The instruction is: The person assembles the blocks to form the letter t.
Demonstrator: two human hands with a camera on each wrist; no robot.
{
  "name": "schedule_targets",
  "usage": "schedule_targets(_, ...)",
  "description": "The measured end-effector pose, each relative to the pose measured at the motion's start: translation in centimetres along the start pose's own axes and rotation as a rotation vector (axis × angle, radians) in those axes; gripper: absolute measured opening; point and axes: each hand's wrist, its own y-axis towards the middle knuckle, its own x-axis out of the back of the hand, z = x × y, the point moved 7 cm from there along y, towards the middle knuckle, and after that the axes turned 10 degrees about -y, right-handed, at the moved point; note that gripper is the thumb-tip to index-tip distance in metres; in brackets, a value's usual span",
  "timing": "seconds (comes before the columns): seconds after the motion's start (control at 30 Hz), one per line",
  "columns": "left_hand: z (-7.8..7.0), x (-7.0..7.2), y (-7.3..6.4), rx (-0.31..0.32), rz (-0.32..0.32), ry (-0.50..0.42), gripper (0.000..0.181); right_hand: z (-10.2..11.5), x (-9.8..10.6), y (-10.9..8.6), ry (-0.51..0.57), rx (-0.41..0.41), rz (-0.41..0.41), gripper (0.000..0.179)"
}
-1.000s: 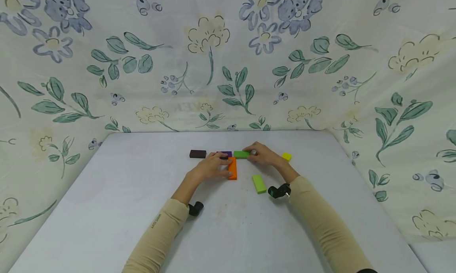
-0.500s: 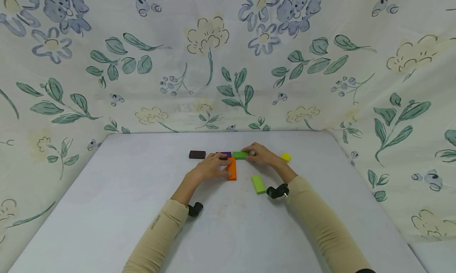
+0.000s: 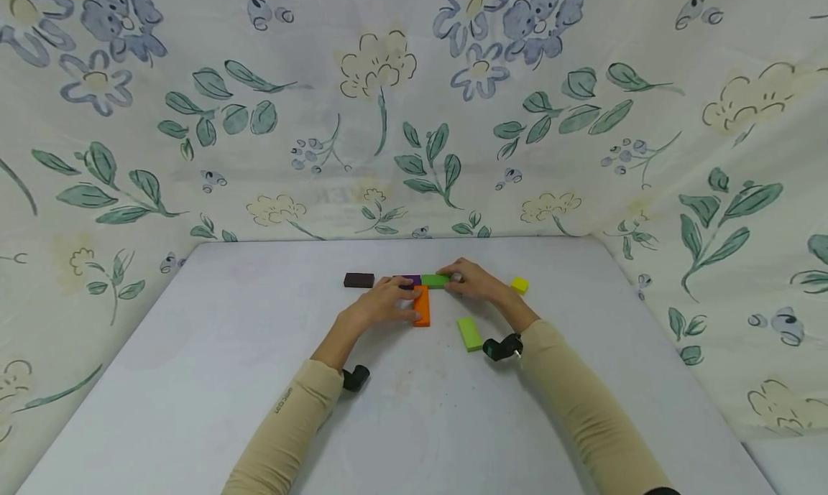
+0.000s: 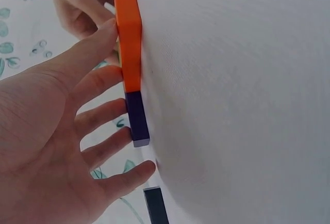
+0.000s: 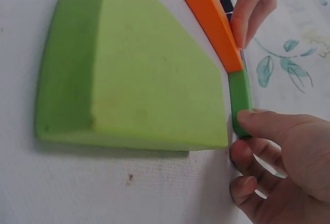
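Note:
With its fingers fairly straight, my left hand touches the side of an orange block that lies lengthwise toward me. In the left wrist view, other fingertips of that hand rest against a purple block. My right hand pinches the right end of a green block between thumb and finger, as the right wrist view also shows. The green block lies end to end with the purple one, and the orange block's far end meets them near their joint. Fingers partly cover the purple block in the head view.
A black block lies left of the row. A light green block sits nearer me, close to the right wrist camera. Beyond the right hand is a yellow block. The white table ends at a floral cloth.
The right hand has slid the green block slightly left, closing the small gap to the purple block. The left hand and the other blocks stay where they were.

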Motion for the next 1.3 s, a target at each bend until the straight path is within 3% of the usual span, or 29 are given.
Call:
schedule_targets(0.7, 0.15, -0.15, 0.04, 0.038, 0.008, 0.001, 0.058, -0.06, -0.17, 0.14, -0.024, 0.039, -0.008, 0.040)
schedule_targets(1.3, 0.32, -0.12, 0.19, 0.020, 0.013, -0.010, 0.057, -0.05, -0.13, -0.09, -0.010, 0.005, -0.003, 0.042)
